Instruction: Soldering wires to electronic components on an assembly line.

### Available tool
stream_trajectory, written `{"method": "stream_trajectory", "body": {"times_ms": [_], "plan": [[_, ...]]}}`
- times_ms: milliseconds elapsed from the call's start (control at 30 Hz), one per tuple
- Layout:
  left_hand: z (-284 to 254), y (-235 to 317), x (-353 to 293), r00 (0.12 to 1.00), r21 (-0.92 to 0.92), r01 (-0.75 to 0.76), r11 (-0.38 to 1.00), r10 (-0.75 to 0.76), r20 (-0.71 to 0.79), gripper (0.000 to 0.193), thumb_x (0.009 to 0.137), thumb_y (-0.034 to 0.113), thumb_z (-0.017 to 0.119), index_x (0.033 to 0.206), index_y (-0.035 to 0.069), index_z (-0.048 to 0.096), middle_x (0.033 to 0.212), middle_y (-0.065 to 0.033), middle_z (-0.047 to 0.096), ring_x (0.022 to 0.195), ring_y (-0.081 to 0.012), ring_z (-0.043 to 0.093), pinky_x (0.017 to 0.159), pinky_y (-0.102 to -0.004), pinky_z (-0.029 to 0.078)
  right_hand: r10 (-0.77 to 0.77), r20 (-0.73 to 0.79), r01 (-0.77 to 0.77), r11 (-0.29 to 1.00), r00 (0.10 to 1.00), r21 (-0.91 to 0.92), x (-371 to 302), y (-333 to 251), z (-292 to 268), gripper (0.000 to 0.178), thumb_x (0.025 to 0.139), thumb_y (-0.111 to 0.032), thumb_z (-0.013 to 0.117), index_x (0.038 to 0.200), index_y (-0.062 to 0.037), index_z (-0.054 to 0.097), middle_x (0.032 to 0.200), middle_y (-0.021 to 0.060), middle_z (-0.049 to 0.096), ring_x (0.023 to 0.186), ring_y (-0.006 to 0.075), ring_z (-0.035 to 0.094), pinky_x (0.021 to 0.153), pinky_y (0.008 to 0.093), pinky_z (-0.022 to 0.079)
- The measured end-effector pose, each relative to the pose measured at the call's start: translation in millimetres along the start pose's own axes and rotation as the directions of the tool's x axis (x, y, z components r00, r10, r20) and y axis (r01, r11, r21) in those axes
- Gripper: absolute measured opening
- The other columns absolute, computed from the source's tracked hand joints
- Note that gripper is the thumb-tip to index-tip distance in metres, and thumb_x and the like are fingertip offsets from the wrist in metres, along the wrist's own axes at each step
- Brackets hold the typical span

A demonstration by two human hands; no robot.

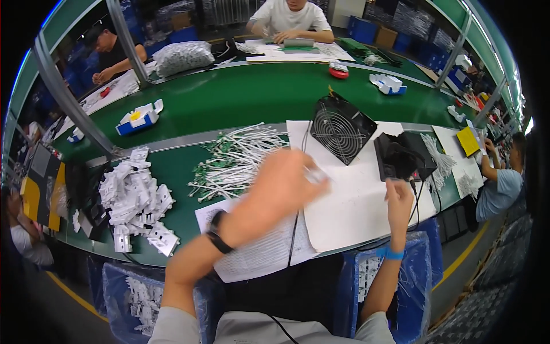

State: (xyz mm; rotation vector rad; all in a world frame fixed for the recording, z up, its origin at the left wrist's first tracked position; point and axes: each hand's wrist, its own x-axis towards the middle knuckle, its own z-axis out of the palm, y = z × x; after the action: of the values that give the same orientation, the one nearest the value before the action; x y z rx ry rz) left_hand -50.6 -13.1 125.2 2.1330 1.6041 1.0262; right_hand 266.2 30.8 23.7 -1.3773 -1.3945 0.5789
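Note:
My left hand, smeared by motion, is over the white board, its fingers curled around a small pale part whose kind I cannot make out. Fingertips pinched together, my right hand is just in front of a black box-shaped device with a red light; whatever the pinch holds is hidden. A black fan with a wire grille stands tilted on the board's far part. Left of the board lies a heap of white cables with green circuit boards. Printed paper sheets lie below my left forearm.
White plastic housings are piled at the left. Lined blue bins flank my lap. Behind the bench runs a green conveyor belt with blue-and-white trays. A metal post rises at the left. Several people work around.

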Motion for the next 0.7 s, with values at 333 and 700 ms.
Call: {"method": "stream_trajectory", "body": {"times_ms": [333,700], "plan": [[-95,-297,104,0.808,0.287,0.494,0.820,-0.312,-0.500,0.060,0.073,0.041,0.085,0.110,-0.002,0.068,0.108,-0.0292,0.069,0.097,-0.0438,0.069,0.085,-0.0447,0.057,0.132,0.122,-0.147,0.981,0.984,0.125,-88,-13,6,0.019,0.099,-0.010,0.062,0.082,-0.0014,0.059,0.067,-0.0016,0.053,0.059,0.0045,0.047,0.055,0.0224,0.034],[-165,-293,31,0.748,0.729,0.537,0.424,-0.639,-0.179,0.088,0.072,0.064,0.076,0.136,0.007,0.060,0.138,-0.0260,0.058,0.133,-0.0426,0.051,0.112,-0.0717,0.019,0.085,0.613,-0.173,0.981,0.786,0.085,-107,-117,92,0.011,0.094,-0.006,0.065,0.086,0.0013,0.063,0.072,0.0019,0.063,0.062,0.0062,0.055,0.058,0.0216,0.043]]}}
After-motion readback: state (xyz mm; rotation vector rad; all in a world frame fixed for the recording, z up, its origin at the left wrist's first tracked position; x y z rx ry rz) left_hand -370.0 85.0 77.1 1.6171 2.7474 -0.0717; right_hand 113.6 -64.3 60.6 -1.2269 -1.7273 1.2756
